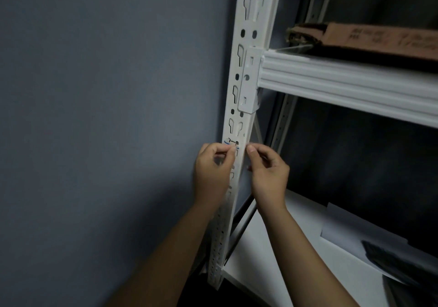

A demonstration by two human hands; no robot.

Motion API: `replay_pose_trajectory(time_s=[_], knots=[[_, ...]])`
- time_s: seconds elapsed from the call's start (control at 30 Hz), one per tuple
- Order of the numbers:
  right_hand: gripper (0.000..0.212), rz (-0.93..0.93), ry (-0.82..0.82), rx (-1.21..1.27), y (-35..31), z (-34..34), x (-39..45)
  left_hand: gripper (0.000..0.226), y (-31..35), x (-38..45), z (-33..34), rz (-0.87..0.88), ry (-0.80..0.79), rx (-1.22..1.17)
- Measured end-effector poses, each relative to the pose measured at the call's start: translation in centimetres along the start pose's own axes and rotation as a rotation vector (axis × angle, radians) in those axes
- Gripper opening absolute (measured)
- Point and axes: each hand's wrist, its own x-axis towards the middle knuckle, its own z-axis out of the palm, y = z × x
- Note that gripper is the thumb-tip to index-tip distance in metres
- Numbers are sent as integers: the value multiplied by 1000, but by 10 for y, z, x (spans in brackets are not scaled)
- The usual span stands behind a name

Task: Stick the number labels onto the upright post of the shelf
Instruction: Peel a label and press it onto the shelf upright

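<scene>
The white slotted upright post [246, 53] of the shelf runs from top centre down to the floor. A small see-through label [231, 143] with a dark number and a blue edge lies across the post's front face, just below a pair of keyhole slots. My left hand [213, 171] pinches the label's left end between thumb and forefinger. My right hand [267, 171] is at the post's right edge, thumb and fingertips curled at the label's right end. The lower part of the label is hidden behind my fingers.
A white shelf beam [343, 86] joins the post at a bracket [248, 81], with a brown cardboard box [369, 39] lying on top. The lower white shelf board [272, 247] carries a white sheet [350, 231] and a dark object [400, 261]. A grey-blue wall [106, 93] fills the left.
</scene>
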Motion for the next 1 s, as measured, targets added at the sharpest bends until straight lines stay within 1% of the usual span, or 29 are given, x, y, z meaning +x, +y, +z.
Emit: replay_pose_trajectory(time_s=[0.07,0.13,0.17,0.23,0.3,0.4,0.47,0.53,0.63,0.7,0.77,0.87,1.0], knots=[[13,-31,-18,-53,1,-2,-1,10,-2,3,-5,37,24,29],[14,-111,-8,-138,2,-2,-5,5,-3,7,-6,57,40,54],[14,-158,7,-179,2,-1,-7,6,-3,9,-6,63,41,59],[11,-196,48,-195,1,3,-12,18,-4,14,-7,59,17,48],[10,-129,92,-103,0,10,-15,27,-7,20,-7,-10,-61,-2],[10,3,143,59,-2,19,-17,44,-10,30,-8,-124,-219,-109],[8,5,151,83,-2,20,-18,50,-12,34,-10,-143,-301,-175],[5,-116,126,-45,0,18,-19,52,-12,36,-12,-147,-367,-230],[5,-421,106,-379,3,13,-14,51,-11,39,-12,-168,-431,-310],[7,-563,92,-559,6,10,-9,46,-11,42,-13,-163,-464,-323],[8,-674,83,-677,9,9,-5,37,-12,44,-14,-141,-486,-320],[8,-835,113,-845,10,8,-3,31,-13,45,-15,-117,-501,-331],[8,-924,144,-955,13,8,0,31,-15,47,-14,-93,-519,-342]])
